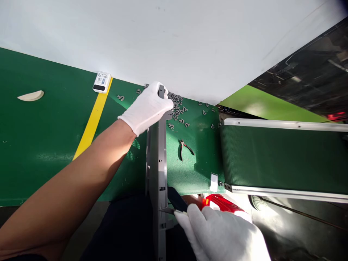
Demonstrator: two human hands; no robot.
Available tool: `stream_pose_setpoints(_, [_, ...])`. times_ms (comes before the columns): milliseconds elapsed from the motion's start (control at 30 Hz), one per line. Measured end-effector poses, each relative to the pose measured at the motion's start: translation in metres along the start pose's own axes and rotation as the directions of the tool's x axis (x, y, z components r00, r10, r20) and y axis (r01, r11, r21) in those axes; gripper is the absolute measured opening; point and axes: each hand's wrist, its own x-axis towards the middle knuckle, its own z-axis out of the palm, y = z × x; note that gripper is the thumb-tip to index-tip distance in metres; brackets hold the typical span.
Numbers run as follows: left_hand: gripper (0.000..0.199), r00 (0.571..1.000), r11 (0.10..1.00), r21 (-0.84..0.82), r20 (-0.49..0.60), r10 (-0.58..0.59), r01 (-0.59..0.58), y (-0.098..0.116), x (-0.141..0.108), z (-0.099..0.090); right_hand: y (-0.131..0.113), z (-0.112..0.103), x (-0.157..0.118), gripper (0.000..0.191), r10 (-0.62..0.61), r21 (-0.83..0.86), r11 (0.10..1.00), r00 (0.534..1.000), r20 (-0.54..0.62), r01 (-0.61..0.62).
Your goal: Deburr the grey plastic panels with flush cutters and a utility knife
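Note:
My left hand, in a white glove, is shut around the top end of a long grey moulded plastic bar that stands nearly upright. My right hand, also gloved, grips a small metal blade whose tip touches the lower part of the bar. A dark item sits just behind that blade, and I cannot tell what it is. Several small grey plastic pieces lie in a heap beside my left hand. Black-handled side cutters rest on the green table to the right of the bar.
A green belt conveyor with white side rails runs off to the right of the table. A yellow strip crosses the green surface. A white tag lies at its far end, and a large white panel fills the top.

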Motion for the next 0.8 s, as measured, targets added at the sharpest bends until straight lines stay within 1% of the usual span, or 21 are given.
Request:
stream_pose_setpoints(100, [0.021, 1.000, 1.000, 0.010, -0.001, 0.010, -0.010, -0.0010, 0.0001, 0.0003, 0.0038, 0.0039, -0.0013, 0.039, -0.056, 0.012, 0.998, 0.998, -0.015, 0.056])
stream_pose_setpoints(200, [0.021, 1.000, 1.000, 0.024, -0.010, 0.005, -0.004, -0.0001, -0.0001, 0.0010, 0.0040, 0.0054, -0.0014, 0.040, -0.034, -0.021, 0.999, 0.998, -0.044, 0.033])
stream_pose_setpoints(400, [0.022, 1.000, 0.999, 0.033, -0.021, -0.014, 0.015, 0.0044, -0.0008, 0.0029, 0.0017, 0.0041, -0.0024, 0.043, -0.062, -0.042, 0.997, 0.997, -0.049, 0.060])
stream_pose_setpoints(467, [0.022, 1.000, 0.999, 0.029, -0.018, -0.013, 0.014, 0.0051, -0.0010, 0.0031, 0.0002, 0.0036, -0.0030, 0.044, -0.054, -0.052, 0.997, 0.997, -0.046, 0.051])
stream_pose_setpoints(567, [0.022, 1.000, 0.999, 0.036, -0.012, -0.011, 0.011, 0.0051, -0.0013, 0.0026, -0.0007, 0.0032, -0.0030, 0.045, -0.006, -0.081, 0.997, 1.000, -0.002, 0.005])
stream_pose_setpoints(633, [0.022, 1.000, 0.999, 0.041, -0.012, -0.012, 0.013, 0.0046, -0.0012, 0.0022, 0.0011, 0.0033, -0.0022, 0.044, -0.030, -0.067, 0.997, 1.000, 0.005, 0.030])
stream_pose_setpoints(733, [0.022, 1.000, 0.999, 0.032, -0.014, -0.016, 0.017, 0.0035, -0.0006, 0.0018, 0.0053, 0.0037, -0.0014, 0.042, -0.096, -0.028, 0.995, 0.995, -0.024, 0.095])
stream_pose_setpoints(767, [0.022, 1.000, 1.000, 0.026, -0.015, -0.017, 0.017, 0.0032, -0.0005, 0.0018, 0.0059, 0.0042, -0.0016, 0.042, -0.098, -0.016, 0.995, 0.995, -0.032, 0.097])
stream_pose_setpoints(800, [0.021, 1.000, 1.000, 0.019, -0.014, -0.016, 0.016, 0.0031, -0.0005, 0.0019, 0.0058, 0.0049, -0.0021, 0.043, -0.073, 0.000, 0.997, 0.996, -0.044, 0.073])
